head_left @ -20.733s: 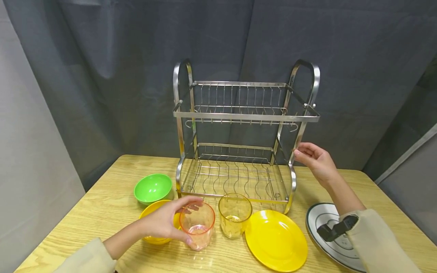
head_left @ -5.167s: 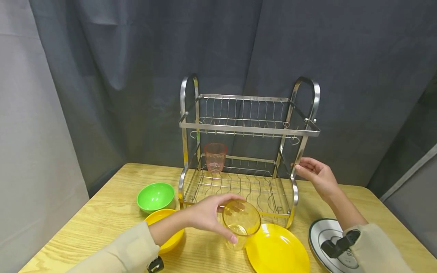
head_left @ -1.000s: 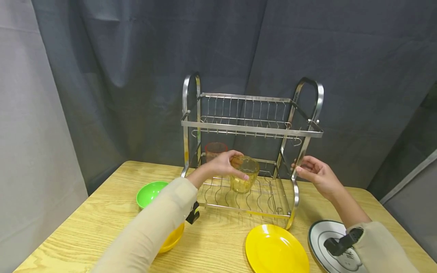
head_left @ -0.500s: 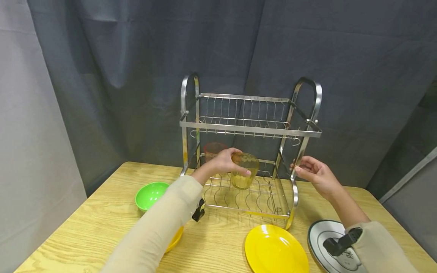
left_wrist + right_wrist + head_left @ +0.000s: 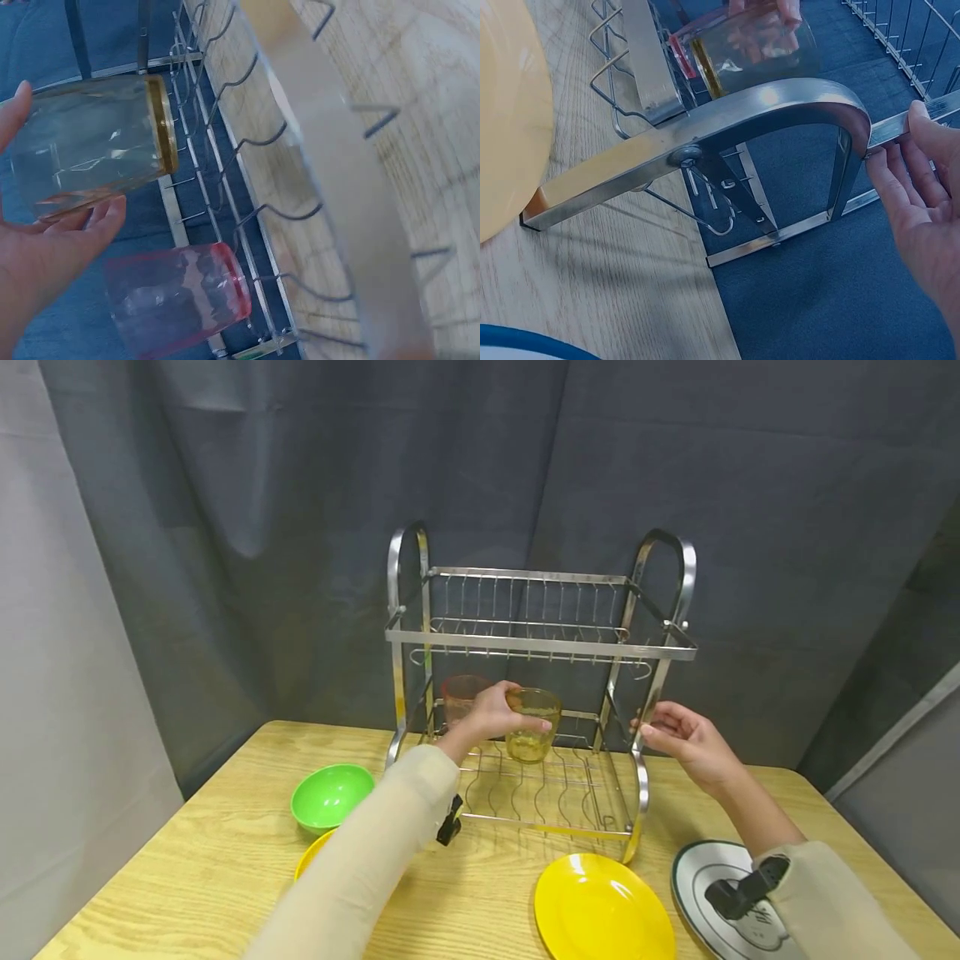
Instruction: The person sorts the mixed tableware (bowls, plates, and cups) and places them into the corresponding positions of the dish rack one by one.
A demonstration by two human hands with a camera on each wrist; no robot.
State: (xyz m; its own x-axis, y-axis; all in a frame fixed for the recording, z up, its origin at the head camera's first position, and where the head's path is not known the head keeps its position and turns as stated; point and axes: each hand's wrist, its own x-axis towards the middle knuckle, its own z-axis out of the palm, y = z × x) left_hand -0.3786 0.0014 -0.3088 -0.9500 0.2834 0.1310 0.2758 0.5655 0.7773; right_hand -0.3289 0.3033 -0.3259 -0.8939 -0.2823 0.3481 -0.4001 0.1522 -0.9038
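Observation:
A two-tier metal dish rack (image 5: 540, 641) stands on the wooden table. My left hand (image 5: 491, 717) holds a clear yellow glass (image 5: 536, 742) upright inside the lower tier, thumb on its near side. In the left wrist view the yellow glass (image 5: 90, 146) has its base close to the wires; whether it touches them I cannot tell. Beside it the pink glass (image 5: 180, 296) stands on the lower tier at the back left, partly hidden by my hand in the head view. My right hand (image 5: 693, 747) grips the rack's right front post, thumb and fingers around it in the right wrist view.
A green bowl (image 5: 332, 797) sits left of the rack. The yellow bowl (image 5: 309, 853) below it is mostly covered by my left sleeve. In front of the rack lies a yellow plate (image 5: 603, 910), and a white plate (image 5: 693, 881) with a dark rim is partly under my right forearm.
The pink glass went from the table to the lower tier earlier. The yellow glass was lifted from the table into the rack and has moved farther back and turned upright. The right hand stays put.

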